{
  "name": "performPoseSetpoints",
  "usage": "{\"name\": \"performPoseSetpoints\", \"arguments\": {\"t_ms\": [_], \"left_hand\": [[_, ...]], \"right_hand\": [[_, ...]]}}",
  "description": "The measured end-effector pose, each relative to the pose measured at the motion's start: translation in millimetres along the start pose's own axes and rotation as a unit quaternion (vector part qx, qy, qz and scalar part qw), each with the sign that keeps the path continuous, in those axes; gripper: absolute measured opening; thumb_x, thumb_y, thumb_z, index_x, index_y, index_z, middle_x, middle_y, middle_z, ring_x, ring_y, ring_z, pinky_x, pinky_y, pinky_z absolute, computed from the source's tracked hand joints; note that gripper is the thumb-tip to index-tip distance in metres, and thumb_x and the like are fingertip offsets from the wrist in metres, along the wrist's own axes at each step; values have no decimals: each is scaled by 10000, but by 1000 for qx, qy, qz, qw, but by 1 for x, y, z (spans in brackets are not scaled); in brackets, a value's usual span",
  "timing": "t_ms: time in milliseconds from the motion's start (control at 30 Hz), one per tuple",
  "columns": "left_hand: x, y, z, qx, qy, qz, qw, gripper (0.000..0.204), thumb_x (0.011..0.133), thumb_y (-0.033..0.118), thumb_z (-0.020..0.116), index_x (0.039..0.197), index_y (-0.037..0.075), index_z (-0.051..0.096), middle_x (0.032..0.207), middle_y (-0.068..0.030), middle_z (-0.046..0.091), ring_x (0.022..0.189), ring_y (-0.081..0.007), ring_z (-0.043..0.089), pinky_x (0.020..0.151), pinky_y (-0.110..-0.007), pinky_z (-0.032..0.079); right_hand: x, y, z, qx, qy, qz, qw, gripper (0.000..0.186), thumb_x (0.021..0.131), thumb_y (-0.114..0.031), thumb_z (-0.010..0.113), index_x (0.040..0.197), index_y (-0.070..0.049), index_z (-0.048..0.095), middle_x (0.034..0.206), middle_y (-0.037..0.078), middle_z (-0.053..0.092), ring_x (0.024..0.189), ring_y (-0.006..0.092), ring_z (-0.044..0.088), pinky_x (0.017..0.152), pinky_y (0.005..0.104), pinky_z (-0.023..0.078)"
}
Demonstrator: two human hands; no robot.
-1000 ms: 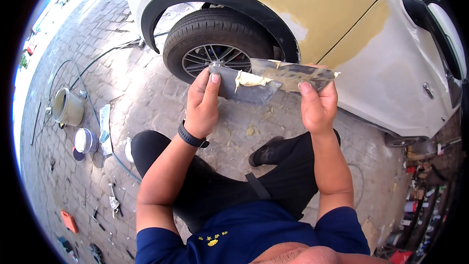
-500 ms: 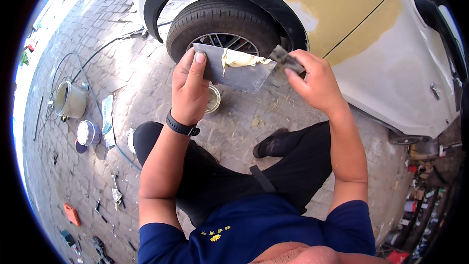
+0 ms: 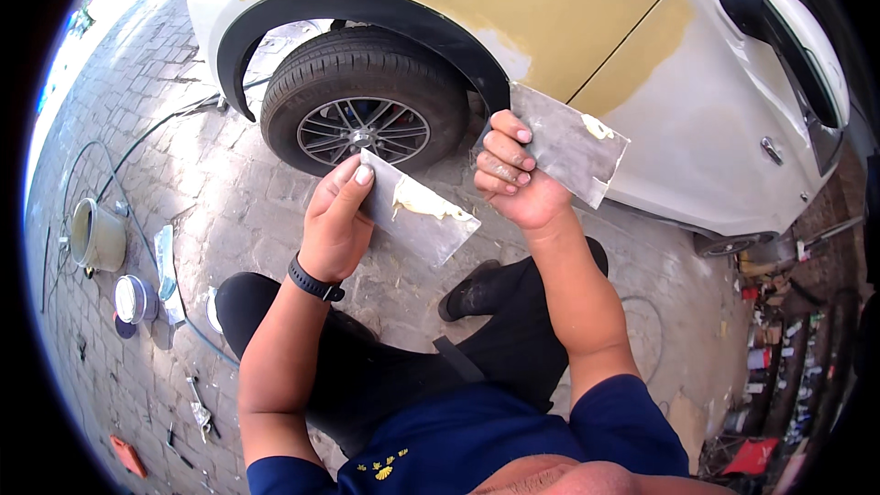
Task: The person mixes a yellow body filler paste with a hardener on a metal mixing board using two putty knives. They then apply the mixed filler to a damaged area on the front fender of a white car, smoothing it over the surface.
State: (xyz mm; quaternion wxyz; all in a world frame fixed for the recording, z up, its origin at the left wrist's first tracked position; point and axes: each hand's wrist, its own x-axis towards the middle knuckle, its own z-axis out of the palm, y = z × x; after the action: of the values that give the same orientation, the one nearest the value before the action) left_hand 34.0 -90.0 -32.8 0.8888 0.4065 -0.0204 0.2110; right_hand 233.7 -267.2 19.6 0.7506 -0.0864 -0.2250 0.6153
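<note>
My left hand (image 3: 341,211) grips a flat grey putty plate (image 3: 390,231) by its left edge, thumb on top. A ridge of cream-coloured body filler (image 3: 429,201) lies along the plate's upper right side. Raised to the right, my right hand (image 3: 518,170) is closed round a grey rectangular putty spreader (image 3: 566,140), its flat face turned toward me. A small dab of filler (image 3: 598,126) sticks near the spreader's far right corner. Beyond both hands stands a white car with a wide tan filler patch (image 3: 513,9) over its fender and door. The two tools are apart.
A wheel (image 3: 362,115) sits under the black arch trim (image 3: 367,2). To the left on the paving are a bucket (image 3: 99,234), a white-lidded tub (image 3: 136,299), a hose (image 3: 206,341) and an orange case (image 3: 127,456). Cluttered shelves (image 3: 779,376) line the lower right.
The spreader has left the plate's right edge and turned over, now showing its broad face. My hands have moved apart, the left one lower. The view has shifted to the right.
</note>
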Motion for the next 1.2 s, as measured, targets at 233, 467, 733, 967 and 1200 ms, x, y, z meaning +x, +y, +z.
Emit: {"name": "performPoseSetpoints", "arguments": {"t_ms": [233, 467, 733, 967, 1200], "left_hand": [[-3, 18, 12, 372, -29, 75, 925, 297, 1133, 261, 507, 1057, -3, 618, 860, -16, 565, 809, -102, 515, 735, -289, 446], [-8, 34, -2, 339, -8, 162, 927, 258, 1125, 227, 532, 1064, -3, 631, 869, 3, 567, 810, -83, 510, 742, -251, 434], [-11, 138, -103, 116, -35, 246, 962, 285, 1131, 159, 470, 1309, 15, 639, 1262, -97, 716, 1139, -194, 679, 999, -444, 521], [-31, 94, -216, 201, 298, 130, 924, 219, 1109, 196, 547, 1186, 35, 674, 995, -42, 711, 823, -124, 628, 709, -310, 480], [-68, -33, -334, 34, 443, 31, 895, 240, 1088, 177, 518, 1262, 46, 618, 1124, -52, 698, 914, -143, 626, 744, -340, 474]], "right_hand": [[-4, 49, 20, -203, 271, 179, 924, 409, 967, -244, 464, 1177, 46, 661, 860, 66, 706, 574, 104, 557, 483, 235, 416], [4, 54, -13, -312, 362, 178, 860, 232, 988, -193, 536, 1066, -41, 693, 907, 49, 739, 686, 113, 657, 543, 270, 492], [2, 40, -122, -589, 354, 70, 723, 178, 1016, -157, 678, 1141, -34, 646, 934, 5, 707, 748, 59, 606, 652, 240, 471], [31, 84, -210, -544, 378, 130, 737, 213, 1017, -161, 682, 1180, -26, 655, 999, 29, 736, 809, 78, 655, 689, 260, 504], [64, 122, -272, -558, 331, 153, 746, 206, 980, -117, 657, 1153, -4, 661, 999, 19, 724, 853, 116, 663, 743, 297, 534]]}}
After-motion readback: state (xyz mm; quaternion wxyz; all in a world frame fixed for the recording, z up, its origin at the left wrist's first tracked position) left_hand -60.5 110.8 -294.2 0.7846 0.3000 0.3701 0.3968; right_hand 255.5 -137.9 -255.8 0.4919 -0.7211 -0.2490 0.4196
